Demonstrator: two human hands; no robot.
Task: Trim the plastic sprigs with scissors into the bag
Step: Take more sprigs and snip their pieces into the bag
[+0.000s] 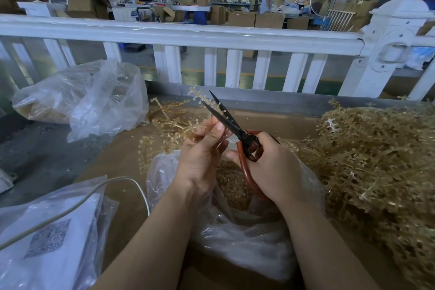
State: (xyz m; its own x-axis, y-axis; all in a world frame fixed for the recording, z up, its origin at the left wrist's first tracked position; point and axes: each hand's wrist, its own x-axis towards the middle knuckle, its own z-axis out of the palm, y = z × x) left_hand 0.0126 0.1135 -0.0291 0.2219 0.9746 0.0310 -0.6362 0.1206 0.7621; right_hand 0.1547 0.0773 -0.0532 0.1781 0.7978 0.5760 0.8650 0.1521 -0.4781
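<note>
Right hand of yours is wrapped through the loops of those black-bladed scissors with the reddish-brown handles, and the blades are parted in a narrow V pointing up and away from you. Your left hand pinches the stem of a pale tan plastic sprig between thumb and fingers, with its knobbly tip sticking up right beside the blades, so I'd say you're mid-trim, lining up a cut. Below both hands sits the open clear plastic bag, with what looks like a heap of tan trimmings already in it, so clippings should drop straight in if you keep the cut over the opening. Next move, as I read it: close the blades on the sprig, then turn or feed the stem for the next snip. The big tangled pile of untrimmed tan sprigs on your right says there's plenty left. Only writing-ish thing I can spot is a QR-style square on the white sheet inside a clear bag at lower left, way too blurry to read.
</note>
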